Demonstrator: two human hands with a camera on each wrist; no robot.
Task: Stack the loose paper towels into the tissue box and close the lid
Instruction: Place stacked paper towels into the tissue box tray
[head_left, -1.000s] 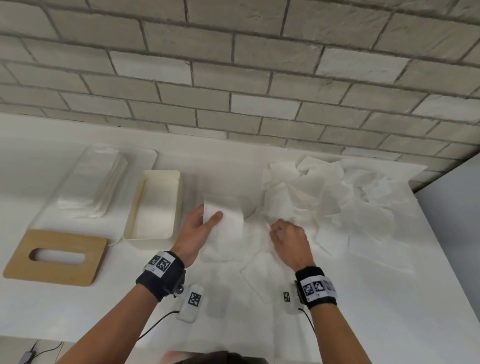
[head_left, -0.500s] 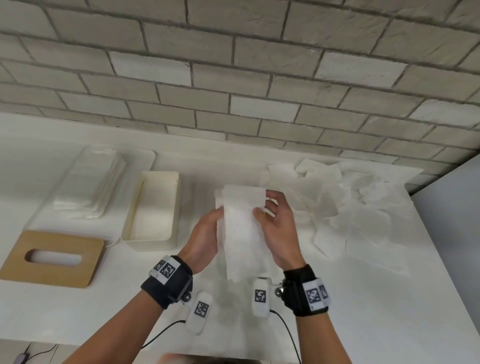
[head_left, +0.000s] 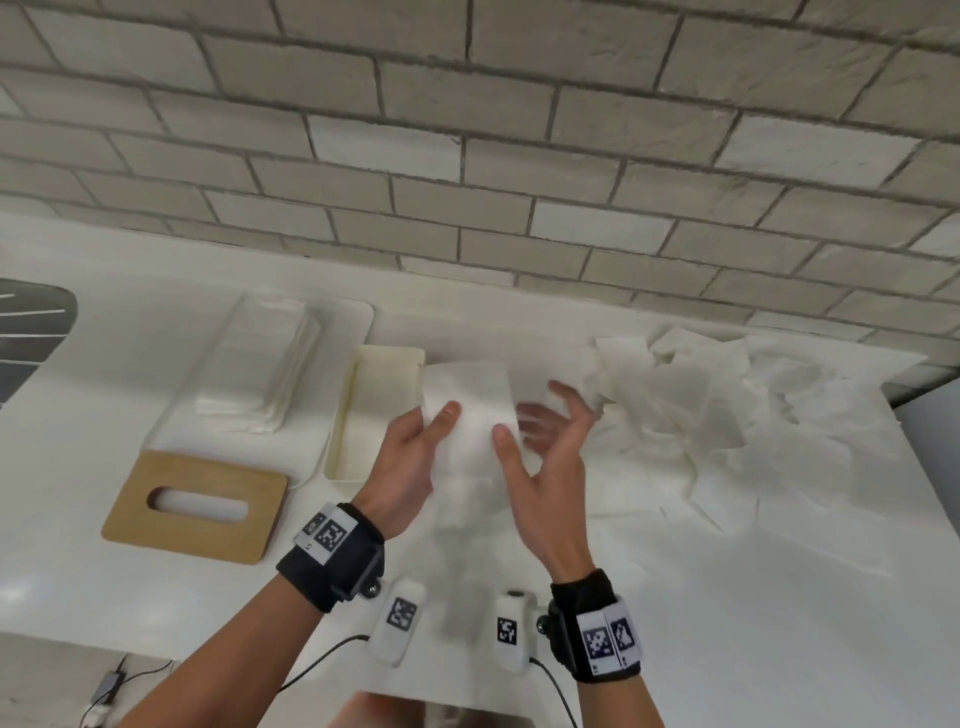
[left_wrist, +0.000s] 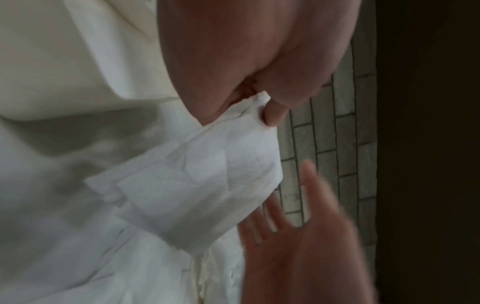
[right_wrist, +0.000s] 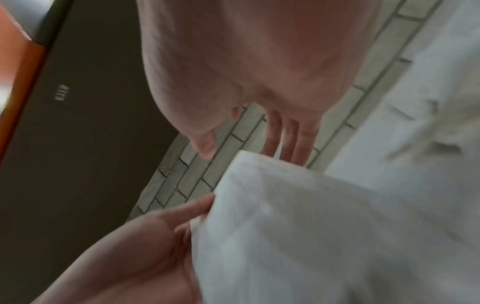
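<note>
I hold a white paper towel (head_left: 467, 410) up over the counter, just right of the open cream tissue box (head_left: 389, 354). My left hand (head_left: 441, 421) pinches its left edge, thumb on the front; the left wrist view shows that pinch (left_wrist: 267, 111) on the towel (left_wrist: 207, 185). My right hand (head_left: 540, 426) is beside the towel with fingers spread and blurred. The right wrist view shows its fingers (right_wrist: 285, 142) straight, just past the towel's top edge (right_wrist: 311, 226). The wooden lid (head_left: 130, 512) with a slot lies flat, left of the box. A heap of loose towels (head_left: 727, 405) covers the right side.
A flat stack of towels in clear wrap (head_left: 260, 374) lies on a white tray left of the box. A brick wall (head_left: 467, 182) backs the white counter (head_left: 727, 597). The counter ends at the right beyond the heap, and a dark object (head_left: 31, 332) sits at far left.
Both hands lifted a towel together, then carried it left towards the box. The right hand has now let go and spread its fingers; the left hand keeps its pinch.
</note>
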